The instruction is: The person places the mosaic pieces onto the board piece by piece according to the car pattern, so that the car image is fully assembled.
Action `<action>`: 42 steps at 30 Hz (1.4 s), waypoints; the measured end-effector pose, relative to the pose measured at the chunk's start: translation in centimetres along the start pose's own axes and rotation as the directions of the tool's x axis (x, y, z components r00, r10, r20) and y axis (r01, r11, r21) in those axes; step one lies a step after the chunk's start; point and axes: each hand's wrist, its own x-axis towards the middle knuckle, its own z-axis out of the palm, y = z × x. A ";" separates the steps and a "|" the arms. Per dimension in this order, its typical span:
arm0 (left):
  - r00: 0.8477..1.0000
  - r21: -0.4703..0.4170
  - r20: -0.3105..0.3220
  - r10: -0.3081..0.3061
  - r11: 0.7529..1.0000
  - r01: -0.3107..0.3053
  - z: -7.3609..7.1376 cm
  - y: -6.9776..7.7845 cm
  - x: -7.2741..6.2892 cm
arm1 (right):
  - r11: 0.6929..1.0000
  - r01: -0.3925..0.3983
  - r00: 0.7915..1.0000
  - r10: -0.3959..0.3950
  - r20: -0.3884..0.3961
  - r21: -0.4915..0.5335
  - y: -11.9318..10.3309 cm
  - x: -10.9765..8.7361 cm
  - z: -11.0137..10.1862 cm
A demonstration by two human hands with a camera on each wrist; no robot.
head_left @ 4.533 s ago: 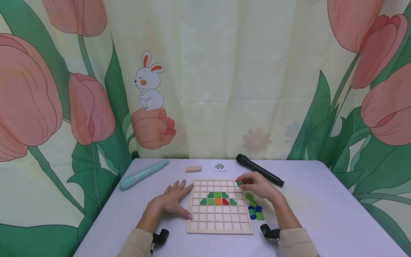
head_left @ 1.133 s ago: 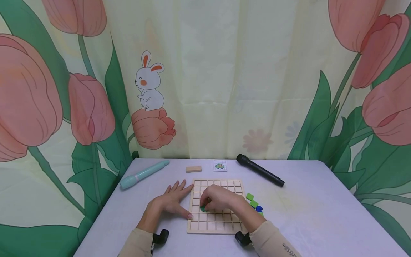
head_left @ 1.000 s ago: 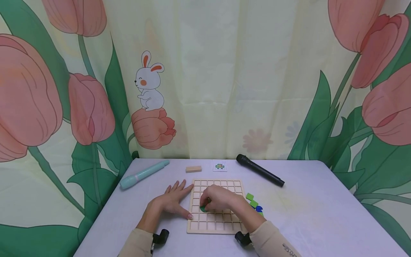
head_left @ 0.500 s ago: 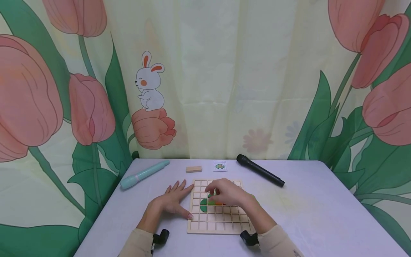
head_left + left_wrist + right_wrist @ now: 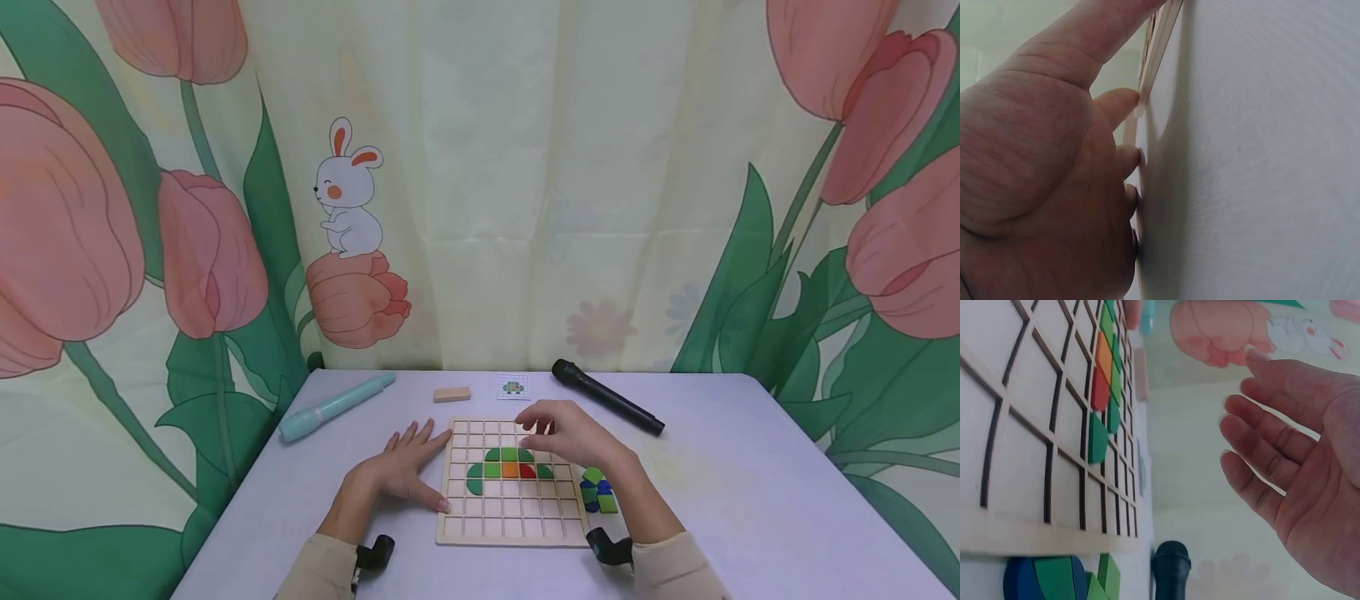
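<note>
A wooden grid board (image 5: 517, 507) lies on the white table. In its cells sit green pieces, an orange square (image 5: 510, 471) and a red piece (image 5: 527, 472), forming a dome shape. A green quarter-round (image 5: 476, 486) lies at the dome's lower left. My left hand (image 5: 401, 468) rests on the cloth with fingers spread, thumb and index finger touching the board's left edge. Above the board's upper right hovers my right hand (image 5: 573, 433); the right wrist view shows its fingers (image 5: 1263, 447) loosely bent, with nothing between them. Part of the board is hidden beneath it.
Green and blue loose pieces (image 5: 597, 490) lie beside the board's right edge, partly behind the right wrist. Along the back are a teal capped tube (image 5: 337, 408), a wooden block (image 5: 452, 395), a small pattern card (image 5: 513, 387) and a black microphone (image 5: 607, 397).
My right hand carried a green quarter-round from the right side to the board's left, let it go in a cell, then withdrew up and right. The left hand has stayed put.
</note>
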 end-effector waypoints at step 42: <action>1.000 0.002 -0.001 0.003 1.000 -0.003 0.0 -0.1 0.0 | 0.921 -0.387 0.921 0.389 0.032 -0.042 7.5 -2.7 -2.4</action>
